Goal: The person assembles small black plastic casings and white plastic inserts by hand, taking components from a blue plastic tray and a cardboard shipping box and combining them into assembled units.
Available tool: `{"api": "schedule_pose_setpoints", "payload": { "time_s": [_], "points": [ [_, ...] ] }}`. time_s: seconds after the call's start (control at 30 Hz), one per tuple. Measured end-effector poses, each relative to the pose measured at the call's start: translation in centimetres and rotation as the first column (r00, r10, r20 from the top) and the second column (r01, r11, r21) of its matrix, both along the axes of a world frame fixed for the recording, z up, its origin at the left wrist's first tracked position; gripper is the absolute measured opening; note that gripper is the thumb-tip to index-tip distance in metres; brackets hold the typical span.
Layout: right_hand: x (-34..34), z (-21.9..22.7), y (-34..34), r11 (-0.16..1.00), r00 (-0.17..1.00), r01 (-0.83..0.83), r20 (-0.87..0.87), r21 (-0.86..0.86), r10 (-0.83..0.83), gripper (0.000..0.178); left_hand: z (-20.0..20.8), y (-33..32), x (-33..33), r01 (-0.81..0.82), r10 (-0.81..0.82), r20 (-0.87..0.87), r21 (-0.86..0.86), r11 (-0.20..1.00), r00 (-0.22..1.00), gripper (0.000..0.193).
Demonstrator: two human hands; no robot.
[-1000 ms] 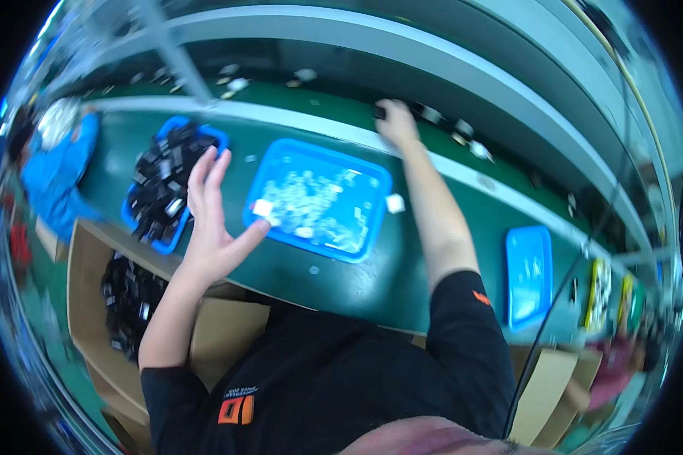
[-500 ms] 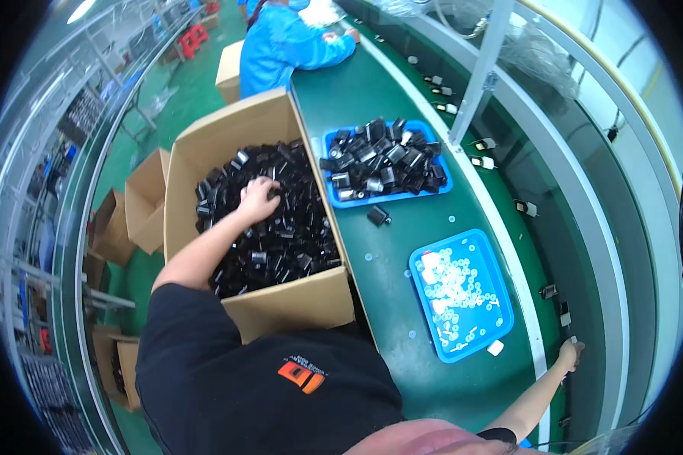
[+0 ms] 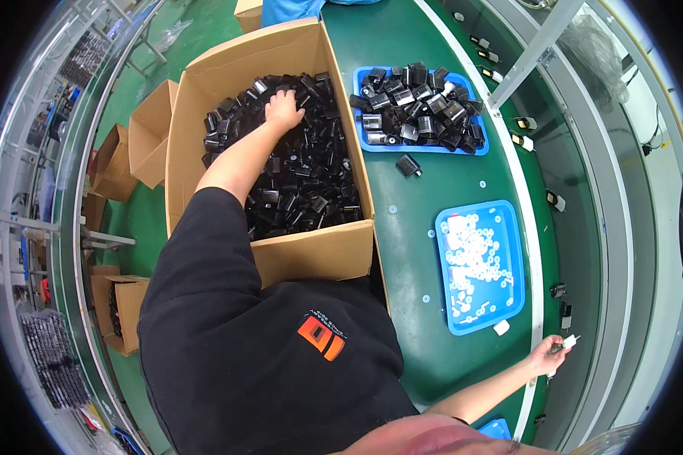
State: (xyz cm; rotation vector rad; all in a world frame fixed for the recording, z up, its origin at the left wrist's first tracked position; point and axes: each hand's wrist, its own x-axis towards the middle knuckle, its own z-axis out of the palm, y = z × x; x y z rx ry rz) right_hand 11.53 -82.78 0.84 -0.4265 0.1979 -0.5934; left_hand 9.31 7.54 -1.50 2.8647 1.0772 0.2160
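Left hand (image 3: 284, 111) digs, fingers curled, into black housings (image 3: 296, 174); grab one cleanly. Right hand (image 3: 548, 355) pinches small white part (image 3: 570, 342) at conveyor edge (image 3: 537, 250).

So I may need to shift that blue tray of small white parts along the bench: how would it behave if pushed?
The blue tray looks like shallow rigid plastic, so it would probably slide flat on the smooth green bench rather than tip. The white parts lie loose and scattered, so they would likely shift or rattle. With its low rim, a jerk might spill some.
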Motion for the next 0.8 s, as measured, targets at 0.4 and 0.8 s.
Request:
{"api": "schedule_pose_setpoints", "payload": {
  "time_s": [0.4,0.8],
  "points": [
    [-1.5,6.6,14.5,0.974,0.989,-0.133,0.037,-0.185,0.142,0.028,5.2,-3.6,-2.6,0.584,-0.244,0.73,-0.252,0.772,0.639,0.07],
    [-4.8,14.0,28.6,0.558,0.995,-0.049,0.007,-0.828,0.098,0.041,18.1,-25.8,0.4,0.99,-0.374,0.928,-0.043,-0.132,-0.009,0.068]
  ]
}}
